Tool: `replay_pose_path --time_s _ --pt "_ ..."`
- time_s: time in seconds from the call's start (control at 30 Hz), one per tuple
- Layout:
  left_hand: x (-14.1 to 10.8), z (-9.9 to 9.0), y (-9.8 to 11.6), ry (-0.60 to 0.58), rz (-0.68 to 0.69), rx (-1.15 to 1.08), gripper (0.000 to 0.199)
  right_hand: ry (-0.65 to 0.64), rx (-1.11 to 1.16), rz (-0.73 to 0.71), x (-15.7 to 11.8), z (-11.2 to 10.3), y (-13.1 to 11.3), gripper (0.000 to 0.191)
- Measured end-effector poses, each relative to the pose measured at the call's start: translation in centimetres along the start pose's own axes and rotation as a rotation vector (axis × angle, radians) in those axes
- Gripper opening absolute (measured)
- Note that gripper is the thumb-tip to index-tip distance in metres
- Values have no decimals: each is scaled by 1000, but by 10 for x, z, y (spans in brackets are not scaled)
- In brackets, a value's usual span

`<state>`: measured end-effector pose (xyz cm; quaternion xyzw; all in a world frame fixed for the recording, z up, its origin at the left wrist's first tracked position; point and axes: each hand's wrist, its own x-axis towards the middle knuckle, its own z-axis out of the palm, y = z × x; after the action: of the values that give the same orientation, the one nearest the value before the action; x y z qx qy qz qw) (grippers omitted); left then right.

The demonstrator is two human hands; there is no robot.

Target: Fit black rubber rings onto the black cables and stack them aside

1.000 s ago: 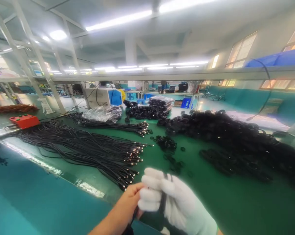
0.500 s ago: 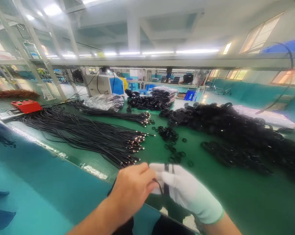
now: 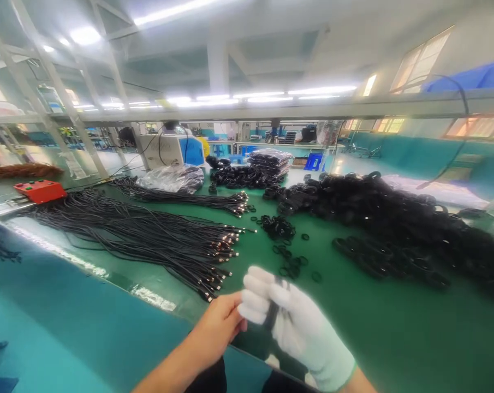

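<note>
My left hand (image 3: 220, 326), bare, is closed in a pinch beside the gloved fingertips at the near table edge; what it pinches is hidden. My right hand (image 3: 293, 316), in a white glove, is curled round a dark looped strip (image 3: 272, 314) that crosses its palm. Just beyond the hands, black cables (image 3: 148, 232) with metal-tipped ends lie on the green table (image 3: 247, 248). Small black rings (image 3: 278, 226) are scattered past my right hand, and a big heap of black coiled pieces (image 3: 378, 210) fills the right side.
A red control box (image 3: 41, 191) sits at the left. Farther back are a clear plastic bag (image 3: 171, 179), a white and blue machine (image 3: 171, 148) and a stack of bagged black items (image 3: 270, 159). A metal shelf beam (image 3: 247, 113) runs overhead.
My left hand has moved down, and the dark strand seen at its fingers is now hidden. My right hand has shifted slightly left, its fingers more curled. The view has shifted a little.
</note>
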<state>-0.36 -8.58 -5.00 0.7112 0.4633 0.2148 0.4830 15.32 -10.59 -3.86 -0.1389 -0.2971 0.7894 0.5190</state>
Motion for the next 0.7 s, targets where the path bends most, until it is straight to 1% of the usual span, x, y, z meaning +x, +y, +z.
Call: replay_pose_path --time_s 0.1,0.17,0.23,0.3,0.37,0.47,0.5,0.57,0.63,0.7 --pt "-16 10 2 172 33 478 26 138 26 -102 2 -8 -13 33" --pt "-23 16 9 215 54 708 29 195 8 -136 2 -14 -19 37" --pt "-26 21 15 223 111 837 27 221 -14 -153 2 -17 -21 39" --pt "-27 24 20 239 197 896 23 231 -32 -151 2 -17 -21 40" --pt "-26 23 22 271 301 933 19 250 -49 -129 1 -14 -20 40" --pt "-18 10 27 306 514 994 22 276 -122 -68 -1 -9 -16 38" --pt "-14 2 30 295 589 1014 23 259 -152 -38 -1 -8 -14 35" --pt "-6 -15 36 226 708 1038 22 169 -185 36 -2 -6 -11 29" --pt "2 -32 44 134 761 1022 19 55 -161 93 -3 -5 -6 23" --pt "8 -44 51 52 752 970 15 -11 -99 130 -4 -5 -2 22"
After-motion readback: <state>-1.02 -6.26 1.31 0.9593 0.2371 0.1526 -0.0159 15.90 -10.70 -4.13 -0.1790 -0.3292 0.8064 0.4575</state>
